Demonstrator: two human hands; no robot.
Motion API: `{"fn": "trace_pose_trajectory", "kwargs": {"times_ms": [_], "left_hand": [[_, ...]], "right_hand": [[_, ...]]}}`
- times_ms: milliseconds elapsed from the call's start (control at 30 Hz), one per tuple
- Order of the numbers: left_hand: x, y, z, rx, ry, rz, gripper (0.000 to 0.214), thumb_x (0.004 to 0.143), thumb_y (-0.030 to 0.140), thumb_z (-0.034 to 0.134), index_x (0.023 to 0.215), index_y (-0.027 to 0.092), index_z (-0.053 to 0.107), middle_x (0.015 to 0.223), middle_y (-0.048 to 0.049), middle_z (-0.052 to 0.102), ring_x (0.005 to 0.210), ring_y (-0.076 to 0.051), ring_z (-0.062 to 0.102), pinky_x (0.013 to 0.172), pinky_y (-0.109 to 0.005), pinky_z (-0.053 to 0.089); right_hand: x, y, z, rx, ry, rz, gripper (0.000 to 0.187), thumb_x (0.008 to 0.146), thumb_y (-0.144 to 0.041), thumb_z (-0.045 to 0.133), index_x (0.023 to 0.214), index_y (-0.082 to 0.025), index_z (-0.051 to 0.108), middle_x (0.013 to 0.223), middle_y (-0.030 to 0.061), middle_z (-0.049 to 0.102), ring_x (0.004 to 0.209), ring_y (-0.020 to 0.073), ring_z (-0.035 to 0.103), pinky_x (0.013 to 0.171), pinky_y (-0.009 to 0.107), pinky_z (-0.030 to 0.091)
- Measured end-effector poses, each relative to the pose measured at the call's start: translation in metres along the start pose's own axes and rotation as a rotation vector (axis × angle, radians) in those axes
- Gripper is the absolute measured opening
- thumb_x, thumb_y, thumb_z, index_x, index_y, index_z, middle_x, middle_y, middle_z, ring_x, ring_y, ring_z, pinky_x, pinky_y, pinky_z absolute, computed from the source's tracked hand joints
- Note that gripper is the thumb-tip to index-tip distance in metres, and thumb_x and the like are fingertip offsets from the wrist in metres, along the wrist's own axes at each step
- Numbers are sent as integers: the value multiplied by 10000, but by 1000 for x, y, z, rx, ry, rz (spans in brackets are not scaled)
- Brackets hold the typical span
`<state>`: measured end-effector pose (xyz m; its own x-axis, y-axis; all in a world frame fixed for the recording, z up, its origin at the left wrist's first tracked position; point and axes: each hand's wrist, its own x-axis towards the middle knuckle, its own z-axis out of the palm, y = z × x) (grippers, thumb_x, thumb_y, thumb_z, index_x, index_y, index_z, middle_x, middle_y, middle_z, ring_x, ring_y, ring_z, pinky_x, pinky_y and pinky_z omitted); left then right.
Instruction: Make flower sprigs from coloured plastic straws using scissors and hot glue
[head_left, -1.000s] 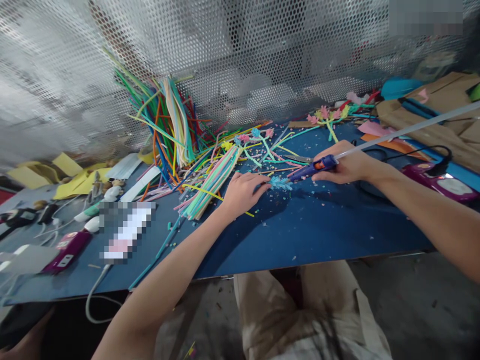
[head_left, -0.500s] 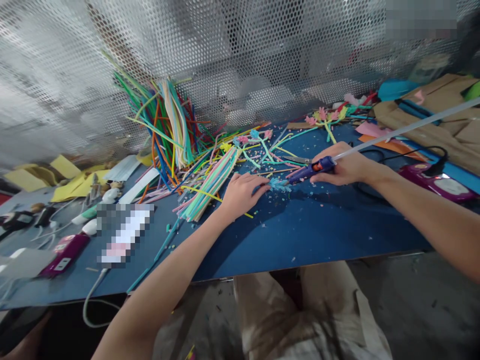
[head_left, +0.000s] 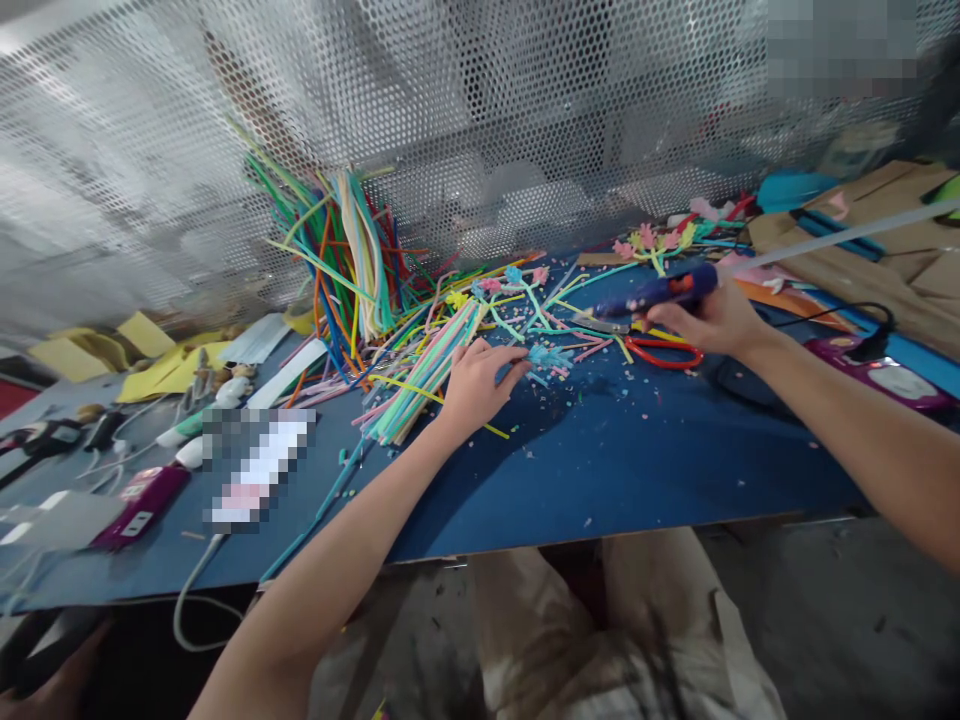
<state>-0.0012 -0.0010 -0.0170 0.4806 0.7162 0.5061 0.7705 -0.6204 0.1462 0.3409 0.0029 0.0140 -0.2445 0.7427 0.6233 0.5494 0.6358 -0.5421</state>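
Observation:
Between thumb and fingers, my left hand (head_left: 482,383) pinches a light-blue pipe-cleaner flower (head_left: 551,358) just above the table. My right hand (head_left: 716,315) is wrapped round a dark-blue hot glue gun (head_left: 660,290), slightly blurred, with a long pale glue stick (head_left: 847,236) sticking out of its back. The gun's nozzle is apart from the flower, up and to its right. Below the gun lie red-handled scissors (head_left: 666,351), partly covered by my right hand. A bundle of pastel pipe cleaners (head_left: 427,375) rests beside my left hand.
Coloured pipe cleaners (head_left: 330,260) stand against the perforated metal screen (head_left: 525,110). Finished-looking flower stems (head_left: 652,240) lie at the back. Purple power strips (head_left: 142,505) sit at both sides, with cables. A phone (head_left: 259,465) lies left; brown cardboard (head_left: 862,230) is at right.
My right hand has lifted the glue gun up and to the right, away from the blue flower, uncovering the red scissors. My left hand still pinches the flower, which is raised slightly.

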Motion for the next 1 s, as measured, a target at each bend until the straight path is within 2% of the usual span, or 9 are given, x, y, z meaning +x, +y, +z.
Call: {"fn": "trace_pose_trajectory", "kwargs": {"times_ms": [133, 233, 333, 400, 567, 667, 733, 867, 1000], "left_hand": [[3, -2, -4, -11, 63, -136, 228, 984, 442, 607, 1092, 294, 741, 993, -6, 776, 965, -221, 630, 946, -421, 366], [5, -6, -6, -47, 125, -247, 222, 983, 431, 608, 1083, 288, 745, 988, -11, 772, 944, -221, 630, 982, -436, 364], [6, -9, -6, -91, 131, -286, 241, 986, 437, 598, 1105, 283, 739, 1011, -14, 772, 944, -219, 627, 1007, -441, 361], [5, -9, -6, -97, 122, -287, 245, 982, 439, 604, 1112, 282, 738, 1001, -16, 773, 948, -222, 626, 1004, -436, 363], [4, -7, -9, -76, 151, -287, 241, 981, 435, 606, 1136, 296, 728, 989, -5, 774, 968, -225, 625, 1018, -428, 350], [4, -8, -13, -53, 163, -304, 266, 989, 452, 584, 1153, 293, 722, 1010, -13, 775, 1015, -241, 617, 1035, -432, 339], [5, -10, -14, -44, 160, -312, 270, 992, 456, 576, 1149, 291, 722, 1018, -15, 775, 1038, -248, 612, 1027, -430, 340], [4, -10, -16, -29, 154, -310, 267, 999, 459, 563, 1153, 301, 714, 1022, -3, 776, 1048, -244, 605, 1018, -431, 340], [3, -9, -14, -32, 149, -273, 258, 996, 454, 570, 1147, 303, 714, 1007, -4, 778, 1022, -247, 606, 1017, -449, 339]], "right_hand": [[8, 16, -9, -453, 93, 99, 395, 942, -517, 612, 900, -145, 740, 743, 120, 714, 691, 199, 619, 681, 345, 421], [8, 43, -15, -713, -116, 91, 499, 939, -311, 625, 1391, -107, 572, 1196, 237, 696, 1004, 297, 645, 766, 382, 420], [2, 70, -17, -817, -321, 155, 635, 888, -75, 531, 1515, -55, 433, 1275, 305, 638, 1133, 361, 612, 847, 431, 430], [-1, 75, -14, -819, -364, 198, 672, 845, -18, 497, 1514, -35, 435, 1338, 317, 602, 1203, 382, 579, 928, 468, 429], [3, 26, 16, -576, -253, 38, 385, 957, -245, 494, 1294, -160, 659, 1345, 157, 655, 1213, 331, 600, 1013, 484, 465], [0, -21, 49, -279, -367, -145, 341, 1002, -334, 481, 1238, -221, 701, 1205, 89, 734, 1122, 257, 663, 1001, 433, 496], [-8, -42, 72, -171, -455, -235, 370, 1024, -364, 468, 1318, -252, 663, 1300, 72, 703, 1217, 238, 633, 1075, 437, 454], [-23, -49, 100, -254, -522, -353, 393, 1033, -406, 467, 1354, -277, 654, 1423, 64, 635, 1353, 267, 539, 1189, 522, 310], [-28, -42, 102, -379, -486, -425, 408, 1021, -423, 503, 1372, -271, 642, 1385, 53, 666, 1387, 321, 495, 1200, 609, 213]]}}
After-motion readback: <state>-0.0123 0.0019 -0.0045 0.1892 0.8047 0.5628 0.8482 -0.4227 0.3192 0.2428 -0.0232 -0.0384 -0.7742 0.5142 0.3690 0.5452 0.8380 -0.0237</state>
